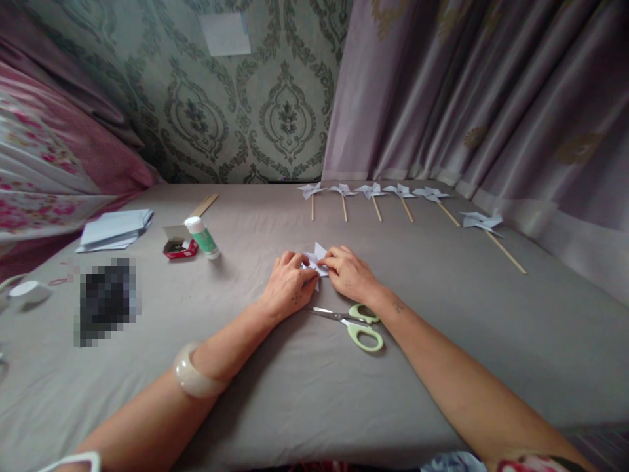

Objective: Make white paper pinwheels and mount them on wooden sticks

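A white paper pinwheel (pixel 320 252) without a visible stick lies on the grey cloth between my hands. My left hand (pixel 291 282) grips its left side, with the fingers bent over the paper. On the opposite side, my right hand (pixel 350 272) pinches the paper near the middle with thumb and fingers. My fingers hide much of the pinwheel's centre. Just below the hands lies a pair of scissors (pixel 366 337) with light green handles, blades pointing left; their tips reach close to my left hand.
Several finished pinwheels on sticks (pixel 371 191) line the back right. At left are a green-and-white glue stick (pixel 204 237), an open red box (pixel 181 248), wooden sticks (pixel 206 204), a stack of paper (pixel 115 229), a white round object (pixel 29 292) and a blurred dark patch (pixel 105 301).
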